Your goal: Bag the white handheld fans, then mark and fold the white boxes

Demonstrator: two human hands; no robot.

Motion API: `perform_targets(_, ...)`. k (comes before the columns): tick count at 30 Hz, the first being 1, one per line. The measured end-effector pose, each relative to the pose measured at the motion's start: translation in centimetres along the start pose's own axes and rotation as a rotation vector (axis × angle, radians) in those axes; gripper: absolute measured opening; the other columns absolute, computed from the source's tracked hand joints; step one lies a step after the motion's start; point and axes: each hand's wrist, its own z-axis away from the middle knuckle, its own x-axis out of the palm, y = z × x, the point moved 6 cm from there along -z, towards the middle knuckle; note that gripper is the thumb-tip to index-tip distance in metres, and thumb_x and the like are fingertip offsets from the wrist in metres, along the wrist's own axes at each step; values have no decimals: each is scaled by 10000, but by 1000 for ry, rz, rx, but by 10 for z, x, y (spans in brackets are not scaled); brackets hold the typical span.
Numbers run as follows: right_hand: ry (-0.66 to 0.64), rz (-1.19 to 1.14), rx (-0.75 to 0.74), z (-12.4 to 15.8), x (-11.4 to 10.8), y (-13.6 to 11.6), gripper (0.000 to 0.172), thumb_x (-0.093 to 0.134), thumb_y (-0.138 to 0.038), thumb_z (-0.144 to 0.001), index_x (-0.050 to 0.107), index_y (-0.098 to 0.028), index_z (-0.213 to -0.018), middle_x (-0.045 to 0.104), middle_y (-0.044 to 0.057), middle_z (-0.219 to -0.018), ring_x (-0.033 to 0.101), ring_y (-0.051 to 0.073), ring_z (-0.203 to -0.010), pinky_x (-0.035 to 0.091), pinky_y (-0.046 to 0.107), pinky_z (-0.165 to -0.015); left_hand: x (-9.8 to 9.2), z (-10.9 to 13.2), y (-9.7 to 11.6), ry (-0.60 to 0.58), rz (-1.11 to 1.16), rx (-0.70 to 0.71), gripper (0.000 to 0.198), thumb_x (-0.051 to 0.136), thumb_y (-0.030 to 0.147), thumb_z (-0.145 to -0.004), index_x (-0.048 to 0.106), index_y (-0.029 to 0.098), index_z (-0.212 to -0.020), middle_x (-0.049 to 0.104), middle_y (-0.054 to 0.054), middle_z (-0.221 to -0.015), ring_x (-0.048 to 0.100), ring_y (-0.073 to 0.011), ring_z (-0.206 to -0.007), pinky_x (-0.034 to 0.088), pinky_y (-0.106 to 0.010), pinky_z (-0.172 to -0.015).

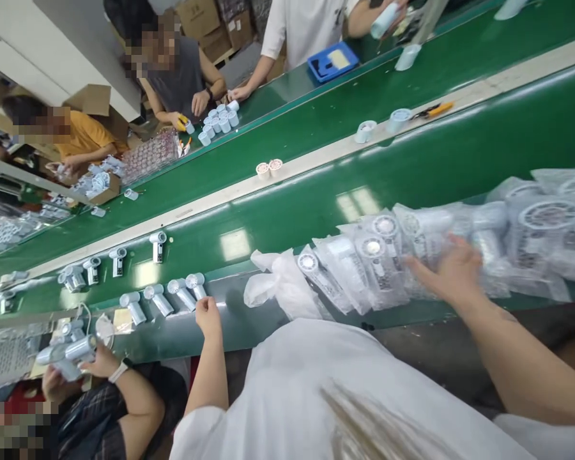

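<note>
Bagged fans heaped along the near edge of the conveyor belt, toward its right end, right hand spread wide on the bags, left hand curled closed at the near edge, nothing visible in it, just beside loose fans

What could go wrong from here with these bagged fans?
The right hand presses on a loose heap of clear-bagged handheld fans at the edge of the green conveyor belt, so some could slide off or the thin bags could tear. The left hand sits close to a row of unbagged fans lying on the belt, and a careless move might knock them out of line.
</note>
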Motion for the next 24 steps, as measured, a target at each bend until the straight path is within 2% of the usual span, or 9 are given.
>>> perform_targets(3,88,-21,-86,13,-13,-8,874,486,-652,-815,260,-82,-1437,377,323,-1357,326,458,-1334,310,638,-1024,10,-7,1,-97,-60,28,209,589,322,-761,607,176,-909,658,-78,-891,619,-238,-931,433,-428,-952)
perform_targets(7,129,107,-117,21,-28,-35,796,517,-580,-822,353,-46,-1389,341,344,-1391,294,472,-1350,272,663,-1038,69,19,22,-497,-79,208,453,791,252,-579,659,205,-1009,658,-95,-1140,558,-276,-1135,402,-410,-1018)
perform_targets(10,159,25,-106,28,-40,-70,575,499,-476,-844,484,-95,-1275,459,291,-1308,384,406,-1311,337,602,-1038,94,39,29,-614,-80,243,317,732,219,-639,689,197,-953,653,-112,-1159,505,-296,-1201,361,-426,-1051)
perform_targets(12,-67,-167,-93,41,-25,-103,399,475,-430,-862,570,-163,-1143,585,208,-1164,533,351,-1162,438,549,-962,94,42,28,-583,-54,168,190,621,259,-744,690,176,-901,691,-113,-1005,582,-280,-1068,425,-418,-967)
perform_targets(14,-458,-431,-45,67,12,-143,362,511,-449,-854,589,-194,-1100,636,145,-1066,620,295,-988,518,481,-852,87,46,29,-589,-5,118,256,530,317,-813,684,146,-925,703,-106,-894,634,-249,-913,482,-380,-847)
perform_targets(17,-973,-724,80,117,74,-208,686,680,-487,-747,436,-235,-1337,547,148,-1280,598,277,-1085,545,411,-825,73,58,38,-658,103,103,348,530,383,-823,683,126,-999,718,-96,-902,649,-210,-818,501,-313,-746)
perform_targets(19,-1135,-804,138,136,109,-243,888,769,-445,-660,332,-259,-1411,498,145,-1329,568,274,-1132,551,385,-799,63,70,45,-720,147,144,316,583,387,-791,689,140,-957,713,-64,-867,632,-182,-769,487,-280,-711)
perform_targets(20,-1183,-822,145,139,122,-258,883,776,-415,-650,343,-251,-1402,527,134,-1280,581,264,-1095,551,375,-776,58,75,47,-735,142,172,277,606,378,-775,687,148,-907,699,-41,-812,610,-163,-725,472,-265,-685)
perform_targets(24,-1251,-821,183,132,151,-292,615,703,-302,-704,476,-189,-1265,598,99,-1081,612,210,-917,531,335,-725,38,78,36,-579,3,212,200,651,356,-746,634,157,-754,579,25,-621,485,-113,-590,402,-243,-606)
